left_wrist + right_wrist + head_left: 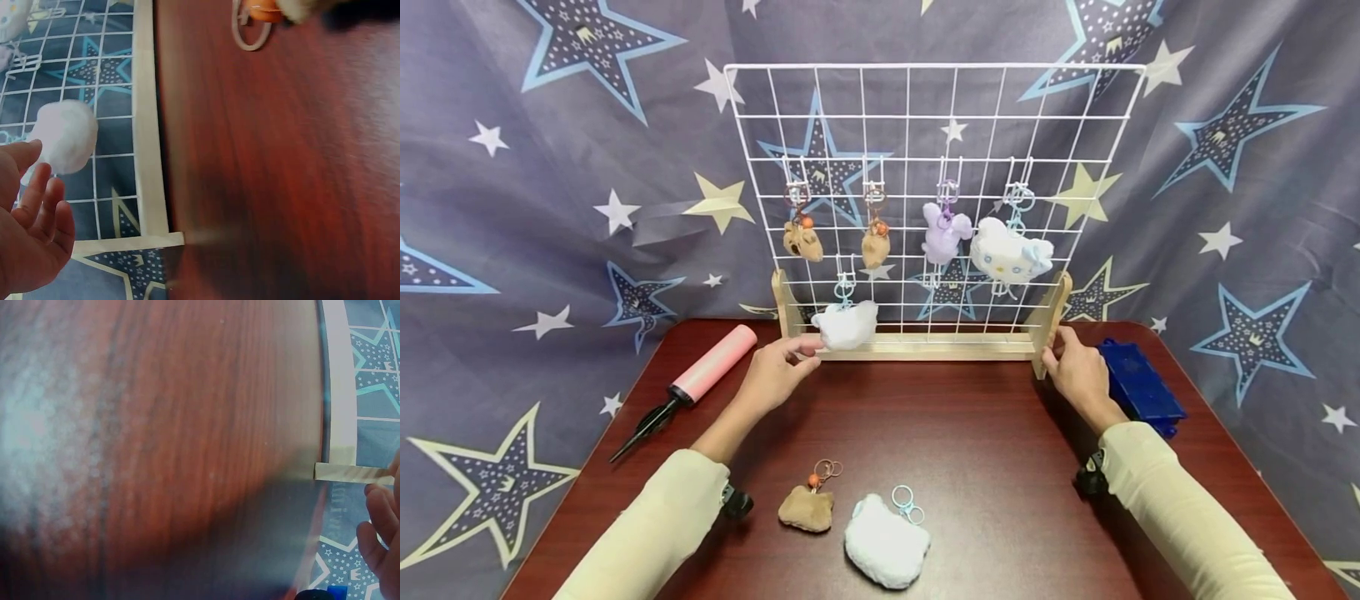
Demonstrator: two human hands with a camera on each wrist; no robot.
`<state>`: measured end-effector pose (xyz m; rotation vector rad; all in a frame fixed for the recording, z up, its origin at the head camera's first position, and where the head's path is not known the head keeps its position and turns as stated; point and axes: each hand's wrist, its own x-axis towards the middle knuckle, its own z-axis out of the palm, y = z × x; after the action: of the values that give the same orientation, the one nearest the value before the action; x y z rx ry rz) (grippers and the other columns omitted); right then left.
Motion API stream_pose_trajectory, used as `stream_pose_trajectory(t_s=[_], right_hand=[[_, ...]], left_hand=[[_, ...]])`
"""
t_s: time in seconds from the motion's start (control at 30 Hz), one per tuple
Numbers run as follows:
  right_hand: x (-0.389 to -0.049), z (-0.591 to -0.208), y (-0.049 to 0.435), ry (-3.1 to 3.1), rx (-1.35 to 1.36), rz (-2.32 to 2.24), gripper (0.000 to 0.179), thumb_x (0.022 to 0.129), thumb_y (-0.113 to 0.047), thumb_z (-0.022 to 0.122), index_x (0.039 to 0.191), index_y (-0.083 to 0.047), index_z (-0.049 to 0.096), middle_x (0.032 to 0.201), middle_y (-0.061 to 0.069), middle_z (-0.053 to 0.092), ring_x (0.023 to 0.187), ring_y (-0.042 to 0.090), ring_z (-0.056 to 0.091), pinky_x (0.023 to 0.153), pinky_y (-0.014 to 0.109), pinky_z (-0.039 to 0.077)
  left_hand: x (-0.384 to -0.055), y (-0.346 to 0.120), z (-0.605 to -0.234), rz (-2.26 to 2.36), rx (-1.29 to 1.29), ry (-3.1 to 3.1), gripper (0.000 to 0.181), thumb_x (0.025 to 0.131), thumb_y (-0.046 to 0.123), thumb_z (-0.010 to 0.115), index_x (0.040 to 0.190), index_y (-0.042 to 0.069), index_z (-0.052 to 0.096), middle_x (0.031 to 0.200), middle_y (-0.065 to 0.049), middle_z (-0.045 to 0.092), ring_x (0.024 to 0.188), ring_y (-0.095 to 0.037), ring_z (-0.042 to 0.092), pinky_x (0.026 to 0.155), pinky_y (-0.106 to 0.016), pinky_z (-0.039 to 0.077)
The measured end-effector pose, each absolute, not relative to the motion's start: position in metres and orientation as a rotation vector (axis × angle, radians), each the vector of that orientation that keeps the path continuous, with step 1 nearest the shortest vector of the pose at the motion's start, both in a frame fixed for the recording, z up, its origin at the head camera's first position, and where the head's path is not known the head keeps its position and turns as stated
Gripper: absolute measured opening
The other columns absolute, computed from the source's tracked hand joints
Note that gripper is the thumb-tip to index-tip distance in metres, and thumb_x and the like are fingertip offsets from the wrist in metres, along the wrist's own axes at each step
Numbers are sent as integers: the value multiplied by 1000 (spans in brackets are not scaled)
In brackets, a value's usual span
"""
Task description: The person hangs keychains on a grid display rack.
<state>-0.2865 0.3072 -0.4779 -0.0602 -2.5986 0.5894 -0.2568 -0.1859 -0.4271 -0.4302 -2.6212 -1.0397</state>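
My left hand (773, 375) is at the lower left of a white wire grid rack (907, 117), its fingers partly extended and fingertips right at a white plush keychain (850, 327). That plush hangs from a hook by a light blue ring; in the left wrist view, the plush (66, 136) is just beyond the thumb and fingers. On the other side, my right hand (1081, 375) grips the rack's right wooden foot (1051, 321) between thumb and fingers. Only part of this hand (382, 531) shows in the right wrist view, beside the wooden foot's end (350, 472).
Two brown plush keychains (802, 240), a purple one (943, 235) and a white one with a bow (1009, 252) hang higher. A brown plush (807, 509) and white plush (886, 543) lie in front. A pink pump (715, 364) lies left, a blue box (1138, 382) right.
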Motion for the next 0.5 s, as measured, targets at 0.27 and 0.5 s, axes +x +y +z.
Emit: stream_pose_trajectory(t_s=[0.27,0.5], right_hand=[[-286,-478,307,-2587,-53,592,35,93,-23,63,126,-9,59,95,17,78,80,46,71,70,61,51],[-287,-479,308,-2589,-60,597,35,93,-24,63,125,-10,59,95,16,78,80,46,71,69,61,51]], left_hand=[[-241,-191,-438,-1010,-459,-2694,24,89,14,77,113,15,77,100,-5,78,88,-22,66,76,-34,52],[-225,-194,-454,-1003,-541,-2833,26,87,15,78,113,17,77,94,0,77,87,-16,68,80,-35,52]])
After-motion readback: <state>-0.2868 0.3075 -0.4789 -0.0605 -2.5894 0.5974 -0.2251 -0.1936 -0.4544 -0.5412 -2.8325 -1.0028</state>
